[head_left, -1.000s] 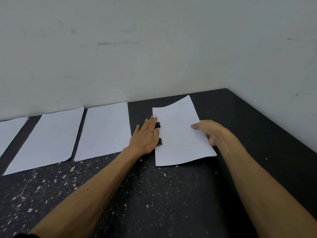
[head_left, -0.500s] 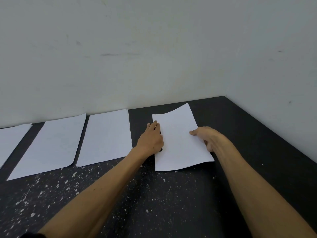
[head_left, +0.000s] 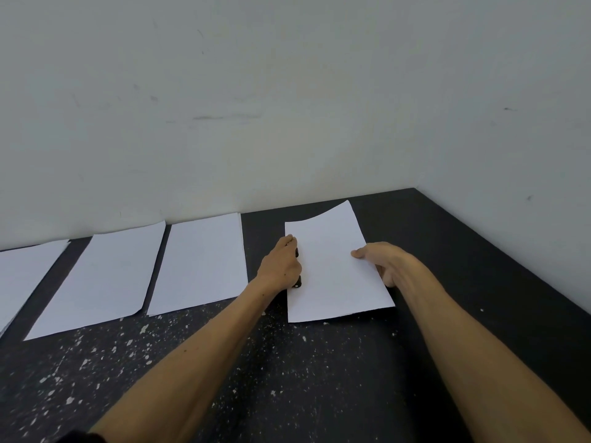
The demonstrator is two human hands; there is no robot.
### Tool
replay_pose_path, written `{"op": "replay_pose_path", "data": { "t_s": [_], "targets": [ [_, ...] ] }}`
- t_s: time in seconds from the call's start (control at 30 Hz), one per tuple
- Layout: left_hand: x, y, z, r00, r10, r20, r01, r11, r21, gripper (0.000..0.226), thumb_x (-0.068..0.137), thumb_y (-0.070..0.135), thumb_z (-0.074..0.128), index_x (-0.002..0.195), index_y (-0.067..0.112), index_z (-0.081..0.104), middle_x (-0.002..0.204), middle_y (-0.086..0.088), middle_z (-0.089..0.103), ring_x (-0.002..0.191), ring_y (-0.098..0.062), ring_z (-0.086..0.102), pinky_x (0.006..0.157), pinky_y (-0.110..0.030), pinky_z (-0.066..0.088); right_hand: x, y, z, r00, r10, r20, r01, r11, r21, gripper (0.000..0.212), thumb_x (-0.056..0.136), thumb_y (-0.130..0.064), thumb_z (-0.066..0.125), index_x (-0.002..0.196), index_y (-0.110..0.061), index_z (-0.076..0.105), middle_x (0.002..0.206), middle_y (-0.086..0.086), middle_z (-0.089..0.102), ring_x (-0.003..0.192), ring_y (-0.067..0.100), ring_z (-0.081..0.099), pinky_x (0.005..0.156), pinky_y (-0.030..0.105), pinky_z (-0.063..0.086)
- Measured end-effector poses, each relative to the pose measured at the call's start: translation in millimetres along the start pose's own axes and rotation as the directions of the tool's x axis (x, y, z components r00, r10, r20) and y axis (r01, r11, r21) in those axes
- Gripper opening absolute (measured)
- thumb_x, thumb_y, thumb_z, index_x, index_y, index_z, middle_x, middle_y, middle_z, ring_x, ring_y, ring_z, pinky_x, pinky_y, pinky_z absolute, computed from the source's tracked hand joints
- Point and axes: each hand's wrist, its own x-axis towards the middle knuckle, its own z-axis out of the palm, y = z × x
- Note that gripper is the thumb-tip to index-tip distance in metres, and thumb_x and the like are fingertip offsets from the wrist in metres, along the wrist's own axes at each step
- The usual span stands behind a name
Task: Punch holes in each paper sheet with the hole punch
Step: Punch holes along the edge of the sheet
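Observation:
A white paper sheet point(head_left: 332, 270) lies on the black table point(head_left: 319, 378) near the right corner, its far edge curling up. A black hole punch point(head_left: 298, 282) sits at the sheet's left edge, almost wholly hidden under my left hand point(head_left: 281, 266), whose fingers curl down over it. My right hand point(head_left: 383, 260) holds the sheet's right edge, thumb on top and fingers below. Three more white sheets lie in a row to the left: one point(head_left: 198, 263) next to the punch, a second point(head_left: 102, 279) beyond it, a third point(head_left: 22, 273) cut off by the frame.
Pale walls point(head_left: 287, 107) close the table at the back and on the right, forming a corner. White flecks speckle the near part of the tabletop.
My left hand's fingers went from lying flat to curled over the punch, covering more of it. My right hand kept its hold on the sheet's right edge. The camera tipped upward slightly.

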Motion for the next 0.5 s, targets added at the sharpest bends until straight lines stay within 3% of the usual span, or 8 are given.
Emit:
{"op": "replay_pose_path", "data": {
  "t_s": [0.17,0.3,0.4,0.5],
  "targets": [
    [-3.5,2.6,-1.6,1.000,0.028,-0.008,-0.028,1.000,-0.014,0.053,0.101,0.001,0.037,0.153,0.008,0.035,0.168,0.001,0.019,0.139,-0.025,0.044,0.107,-0.036,0.039,-5.7,6.8,-19.0,1.000,0.002,-0.004,-0.002,1.000,0.001,0.026,0.101,-0.015,0.065,0.124,-0.003,0.063,0.116,0.018,0.073,0.104,0.037,0.072,0.100,0.056,0.056],
    [-4.5,3.0,-2.8,0.999,0.040,-0.009,-0.040,0.999,-0.026,0.054,0.105,0.007,0.034,0.159,0.006,0.025,0.170,-0.003,0.013,0.152,-0.023,0.027,0.121,-0.036,0.028,-15.8,16.0,-36.9,1.000,-0.001,0.002,0.001,0.999,0.052,0.021,0.102,-0.016,0.064,0.121,-0.006,0.064,0.115,0.017,0.074,0.103,0.038,0.072,0.095,0.055,0.057],
    [-6.9,2.6,-5.5,0.999,0.043,-0.008,-0.044,0.995,-0.093,0.051,0.108,0.009,0.031,0.158,0.003,0.027,0.170,-0.005,0.014,0.154,-0.020,0.022,0.121,-0.028,0.020,-26.3,20.9,-45.4,0.999,-0.030,0.014,0.028,0.995,0.100,0.016,0.104,-0.016,0.062,0.117,-0.008,0.066,0.112,0.016,0.075,0.101,0.037,0.073,0.086,0.052,0.059],
    [-10.2,2.3,-8.6,0.998,0.050,-0.028,-0.054,0.979,-0.198,0.047,0.110,0.015,0.031,0.156,0.006,0.034,0.169,-0.005,0.018,0.156,-0.019,0.016,0.122,-0.026,0.011,-35.5,23.3,-51.5,0.997,-0.071,0.035,0.065,0.987,0.149,0.015,0.105,-0.016,0.060,0.117,-0.010,0.067,0.114,0.015,0.075,0.105,0.036,0.073,0.090,0.054,0.058]
  ]
}}
